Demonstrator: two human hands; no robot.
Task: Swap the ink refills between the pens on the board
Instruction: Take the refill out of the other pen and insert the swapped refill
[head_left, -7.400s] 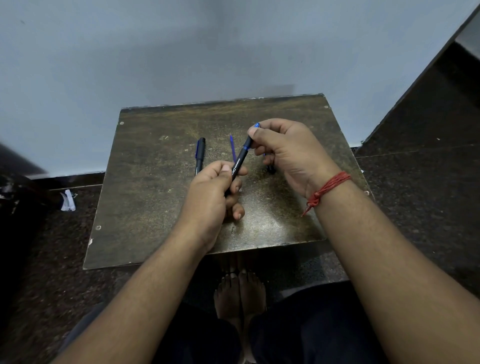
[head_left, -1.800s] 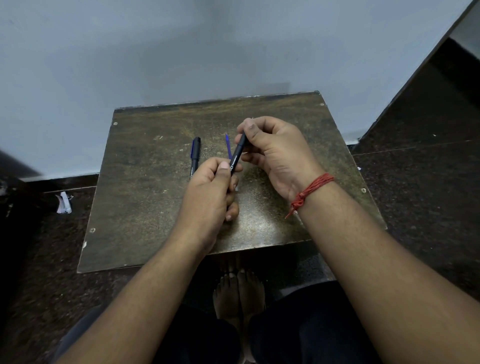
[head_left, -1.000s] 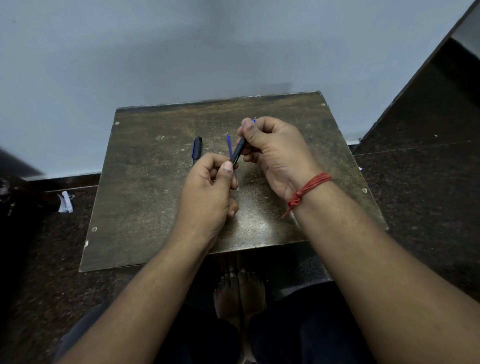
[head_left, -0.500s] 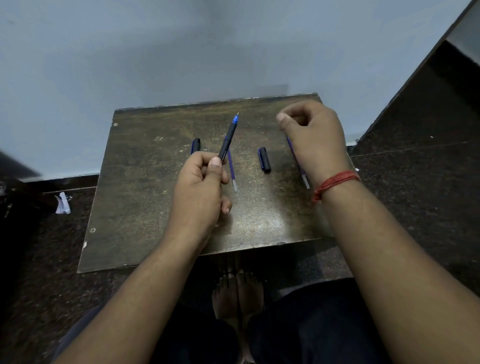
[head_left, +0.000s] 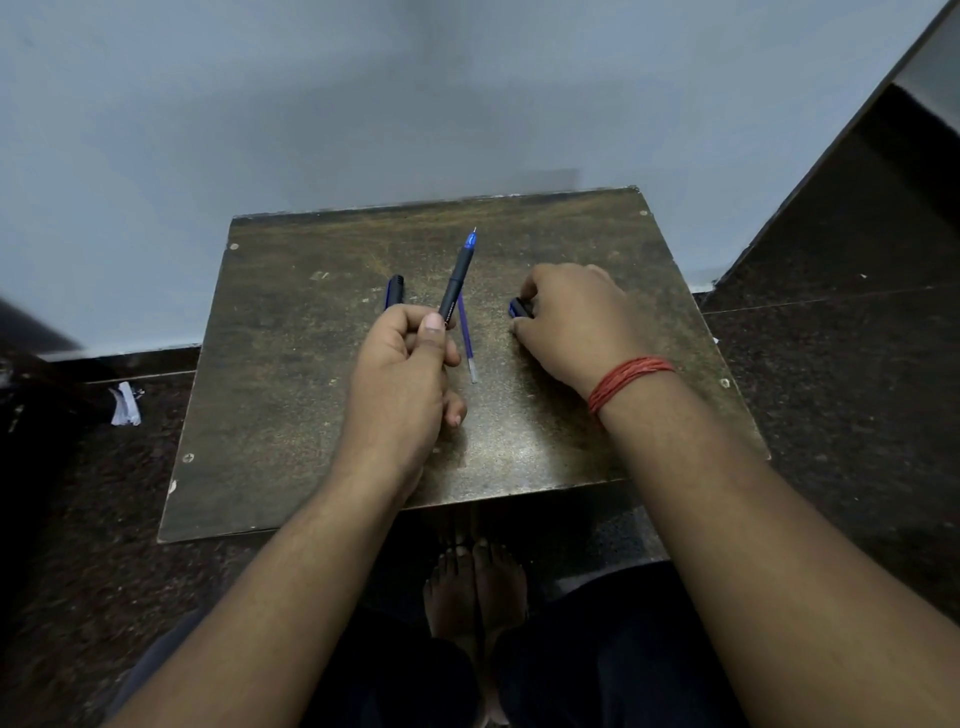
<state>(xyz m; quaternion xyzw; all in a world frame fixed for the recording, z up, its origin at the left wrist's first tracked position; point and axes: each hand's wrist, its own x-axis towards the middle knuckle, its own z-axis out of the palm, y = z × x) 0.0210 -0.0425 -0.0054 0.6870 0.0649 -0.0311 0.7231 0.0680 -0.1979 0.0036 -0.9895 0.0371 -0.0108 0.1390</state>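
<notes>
My left hand (head_left: 402, 371) grips a black pen (head_left: 457, 278) over the brown board (head_left: 291, 395), its blue tip pointing up and away. A loose blue ink refill (head_left: 466, 338) lies on the board just right of that hand. A second black pen part (head_left: 395, 290) lies behind my left hand, mostly hidden by it. My right hand (head_left: 571, 319) is down on the board, its fingers curled round a black and blue pen cap (head_left: 519, 307), of which only the end shows.
The board's near edge (head_left: 363, 519) overhangs my bare feet (head_left: 475, 582) on the dark floor. A grey wall (head_left: 363, 104) rises right behind the board. A white scrap (head_left: 124, 404) lies on the floor at the left.
My right hand let go of the pen, swung right and came down on the cap. My left hand keeps the pen, its blue tip now showing.
</notes>
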